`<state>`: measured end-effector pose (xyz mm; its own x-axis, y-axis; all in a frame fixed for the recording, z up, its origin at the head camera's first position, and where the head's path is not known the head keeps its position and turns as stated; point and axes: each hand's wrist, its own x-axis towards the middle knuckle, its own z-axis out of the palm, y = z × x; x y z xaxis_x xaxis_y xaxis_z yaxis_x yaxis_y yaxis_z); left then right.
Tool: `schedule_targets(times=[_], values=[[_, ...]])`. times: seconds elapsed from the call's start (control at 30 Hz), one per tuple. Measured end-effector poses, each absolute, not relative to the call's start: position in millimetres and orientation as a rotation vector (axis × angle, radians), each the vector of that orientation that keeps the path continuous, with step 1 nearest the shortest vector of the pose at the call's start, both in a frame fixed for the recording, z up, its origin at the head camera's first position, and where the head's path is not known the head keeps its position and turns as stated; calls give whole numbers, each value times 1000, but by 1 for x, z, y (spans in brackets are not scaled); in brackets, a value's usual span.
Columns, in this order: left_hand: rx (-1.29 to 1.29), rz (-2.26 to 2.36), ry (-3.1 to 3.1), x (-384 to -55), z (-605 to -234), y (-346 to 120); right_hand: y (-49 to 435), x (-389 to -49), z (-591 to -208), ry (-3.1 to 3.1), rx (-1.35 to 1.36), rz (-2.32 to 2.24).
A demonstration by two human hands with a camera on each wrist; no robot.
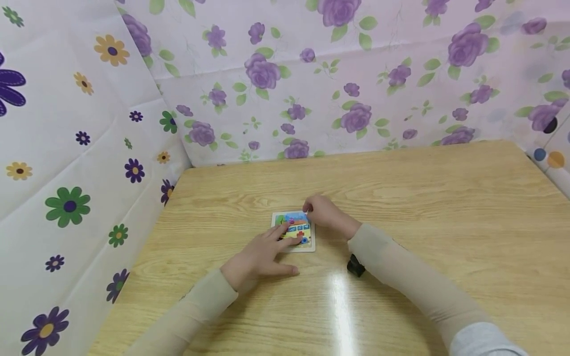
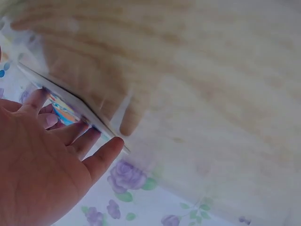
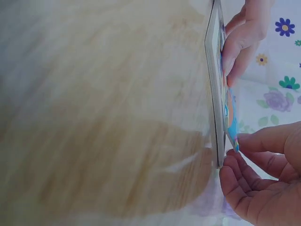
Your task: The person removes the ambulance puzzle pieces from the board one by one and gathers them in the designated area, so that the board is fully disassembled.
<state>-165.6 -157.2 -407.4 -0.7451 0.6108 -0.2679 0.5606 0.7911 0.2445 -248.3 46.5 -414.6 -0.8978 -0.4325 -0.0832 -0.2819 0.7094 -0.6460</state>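
A small picture puzzle in a white-rimmed tray (image 1: 313,244), showing a yellow bus with a red cross, lies flat on the table. The left hand (image 1: 262,254) rests on it with fingers spread, fingertips touching the picture and thumb out on the near side. At the tray's far right corner, the right hand (image 1: 326,213) pinches a blue-and-orange puzzle piece (image 3: 232,120) between thumb and fingers. In the right wrist view this piece tilts up from the tray, its outer end raised. The left wrist view shows the tray edge-on under the left fingers.
The wooden table (image 1: 423,212) stretches widely to the right. Flowered cloth (image 1: 249,118) hangs behind it and along the left side. A small black object (image 1: 355,266) shows beside the right sleeve. Light glares off the table's near part.
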Motion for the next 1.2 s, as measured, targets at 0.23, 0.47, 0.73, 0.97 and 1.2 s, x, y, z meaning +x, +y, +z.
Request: schedule_targets(times=[0.23, 0.47, 0.73, 0.97, 1.2], values=[[883, 174, 2648, -167, -406, -155, 51, -255, -417, 2572, -413, -1141], [910, 159, 2669, -167, -403, -152, 48, -259, -412, 2528, -283, -1153], [909, 113, 2672, -168, -401, -150, 47, -257, -408, 2464, -169, -1265], [892, 81, 2662, -167, -401, -149, 53, -259, -412, 2355, -59, -1410], [880, 79, 2657, -165, -398, -150, 63, -260, -411, 2287, 5, -1510]])
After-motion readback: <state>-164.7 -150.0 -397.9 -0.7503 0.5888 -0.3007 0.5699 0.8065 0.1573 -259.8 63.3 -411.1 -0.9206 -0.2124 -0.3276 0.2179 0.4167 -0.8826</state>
